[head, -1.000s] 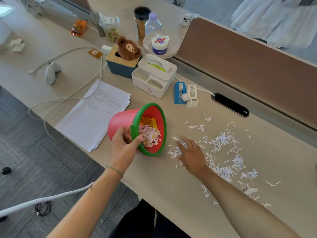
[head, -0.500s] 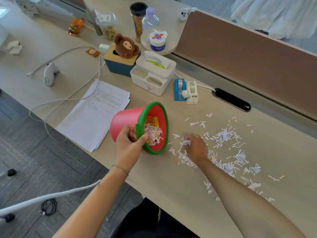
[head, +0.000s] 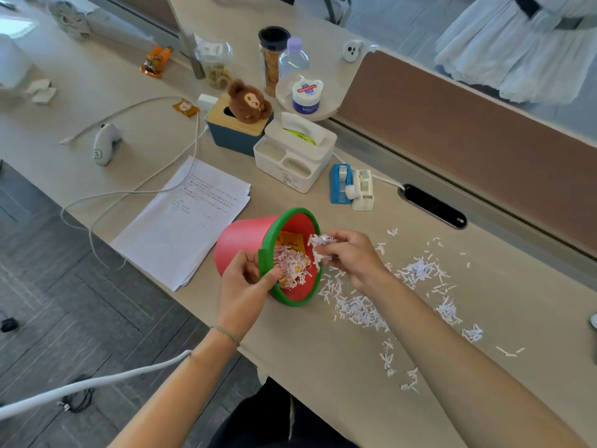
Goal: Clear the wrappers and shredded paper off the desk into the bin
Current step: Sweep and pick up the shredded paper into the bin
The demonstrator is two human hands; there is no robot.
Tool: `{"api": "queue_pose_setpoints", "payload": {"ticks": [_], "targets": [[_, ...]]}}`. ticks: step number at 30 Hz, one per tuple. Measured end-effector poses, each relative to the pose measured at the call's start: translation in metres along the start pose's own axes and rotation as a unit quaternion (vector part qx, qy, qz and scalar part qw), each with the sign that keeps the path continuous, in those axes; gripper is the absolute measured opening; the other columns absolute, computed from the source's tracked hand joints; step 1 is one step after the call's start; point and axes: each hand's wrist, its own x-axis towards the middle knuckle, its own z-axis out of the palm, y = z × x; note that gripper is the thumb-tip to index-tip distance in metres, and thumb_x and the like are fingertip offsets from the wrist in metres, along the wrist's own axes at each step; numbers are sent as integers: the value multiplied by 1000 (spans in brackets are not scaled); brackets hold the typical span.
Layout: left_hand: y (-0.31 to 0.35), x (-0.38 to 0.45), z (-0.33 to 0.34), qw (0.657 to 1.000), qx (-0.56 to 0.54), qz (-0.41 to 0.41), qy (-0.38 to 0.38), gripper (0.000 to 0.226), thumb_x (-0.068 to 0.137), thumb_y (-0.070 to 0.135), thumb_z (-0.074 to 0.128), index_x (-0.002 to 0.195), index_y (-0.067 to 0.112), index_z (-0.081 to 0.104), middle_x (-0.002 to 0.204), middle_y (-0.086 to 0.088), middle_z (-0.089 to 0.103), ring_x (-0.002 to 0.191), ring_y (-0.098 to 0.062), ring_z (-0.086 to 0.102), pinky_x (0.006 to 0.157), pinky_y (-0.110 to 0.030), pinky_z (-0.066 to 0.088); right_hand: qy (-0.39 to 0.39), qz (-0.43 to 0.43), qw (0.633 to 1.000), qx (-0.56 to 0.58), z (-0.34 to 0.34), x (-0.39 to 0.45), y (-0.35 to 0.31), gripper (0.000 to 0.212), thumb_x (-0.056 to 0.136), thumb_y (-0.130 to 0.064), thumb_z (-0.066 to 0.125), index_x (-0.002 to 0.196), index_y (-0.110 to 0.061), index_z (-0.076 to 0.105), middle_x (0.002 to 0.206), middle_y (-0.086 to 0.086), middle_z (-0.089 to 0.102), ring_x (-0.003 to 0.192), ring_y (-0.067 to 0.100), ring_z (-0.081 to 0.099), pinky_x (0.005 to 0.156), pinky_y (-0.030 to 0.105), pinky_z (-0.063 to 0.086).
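Gripping the tipped red bin (head: 245,240) by its green rim, left hand (head: 247,286), right hand (head: 349,257) pinching shredded paper (head: 318,242) at its mouth, more shreds (head: 358,310) strewn across the tabletop (head: 323,367).

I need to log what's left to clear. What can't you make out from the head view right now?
- Bin: shreds cover the bottom; only a corner of an orange wrapper shows.
- Left hand: its fingers behind the rim are hidden.
- Right hand: the amount in its clump is unclear; fingers cover it.
- Desk: the right edge crops it, so further shreds are unknown.
- Papers: print too small.
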Motion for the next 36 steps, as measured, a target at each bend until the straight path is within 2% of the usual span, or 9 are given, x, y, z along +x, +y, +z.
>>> {"api": "queue_pose_setpoints", "payload": {"ticks": [6,13,16,18,19,22,25,31,36], "targets": [[4,-1,2,1000,-18,-1,8,53,67,50,78,90,7,58,73,-5,50,69,-26,51,72,-68,57,33,-12,994,-105,46,5,6,26,71,-8,85,90,-23,73,102,8,73,96,27,71,90,49,59],[1,8,-1,999,-41,-6,18,44,72,46,79,93,11,60,78,-18,54,72,-28,53,74,-68,57,-143,-48,983,-106,43,-7,-14,39,104,-39,48,132,-17,64,128,0,70,120,15,65,108,39,48],[0,12,-3,998,-49,-11,26,50,69,53,77,93,14,59,78,-8,50,72,-26,50,75,-69,57,7,-141,973,-182,7,0,-18,37,105,-35,43,132,-20,64,133,-7,66,124,10,59,110,38,46],[2,15,-4,998,-50,-9,36,46,68,56,76,92,19,60,79,-9,51,73,-24,50,75,-68,57,137,-151,918,-340,-20,17,2,42,105,-28,43,144,-16,52,150,-1,52,139,17,47,118,42,36],[4,17,-5,998,-50,-6,40,43,68,55,75,91,22,61,80,-9,52,73,-24,50,75,-67,57,143,-132,878,-437,-27,25,22,50,104,-29,42,152,-13,39,161,4,37,149,22,33,123,44,27],[6,26,-5,998,-41,-2,48,40,70,53,75,92,22,60,80,-8,52,75,-25,51,79,-69,55,48,-105,781,-614,-18,32,102,70,104,-44,34,161,-14,7,169,11,-6,156,31,-7,125,52,1],[8,30,-4,998,-33,5,56,36,72,50,76,91,24,61,80,-14,54,77,-28,53,81,-70,55,-3,-170,715,-679,13,23,154,78,102,-55,27,161,-14,-4,166,13,-20,153,29,-21,123,57,-6],[13,24,2,998,-6,1,55,33,72,51,77,90,28,62,96,-33,59,90,-50,61,81,-68,57,-21,-183,693,-697,17,37,175,82,98,-64,18,161,-14,-3,169,11,-12,153,25,-23,124,58,-1],[15,25,13,999,5,8,48,27,73,47,77,89,30,63,92,-27,61,83,-42,61,80,-67,58,61,-137,710,-688,-33,62,161,83,100,-64,20,160,-12,-6,167,12,-19,154,28,-21,123,59,-3]]}}
